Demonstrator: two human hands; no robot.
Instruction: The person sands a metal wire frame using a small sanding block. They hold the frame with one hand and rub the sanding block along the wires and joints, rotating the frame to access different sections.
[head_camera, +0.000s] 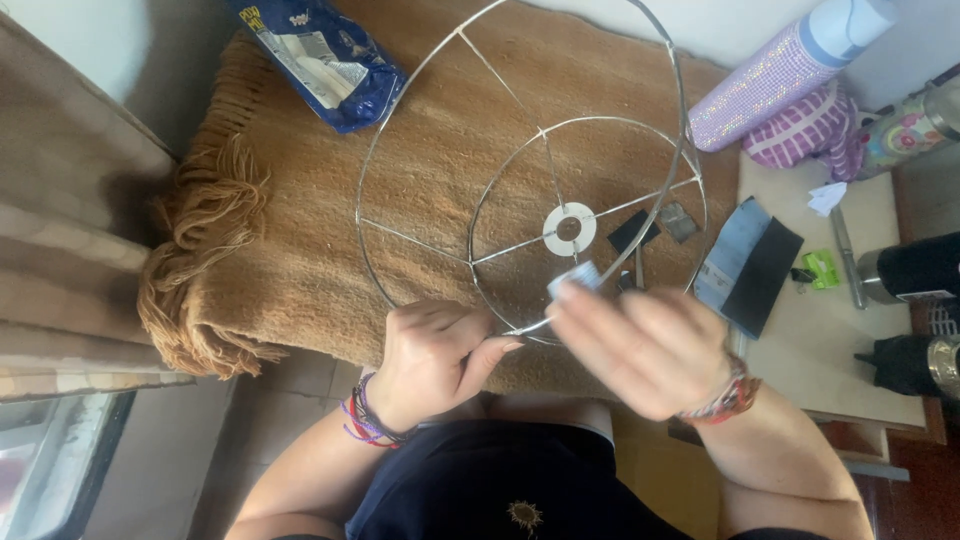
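Pinching the near rim of wire lampshade frame (530, 170) between thumb and fingers: left hand (435, 360). At 3 o'clock of it, blurred right hand (640, 350), fingers closed on small pale-blue roll (572, 280) just beside rim. Frame resting on tan fringed blanket (300, 250); blue packet (320, 60) at 11 o'clock.

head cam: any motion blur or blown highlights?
Head view: right hand is motion-blurred, with the small pale thing at its fingertips; left hand and wire frame are sharp. Wall at top is near blown out; soft daylight, faint shadows.
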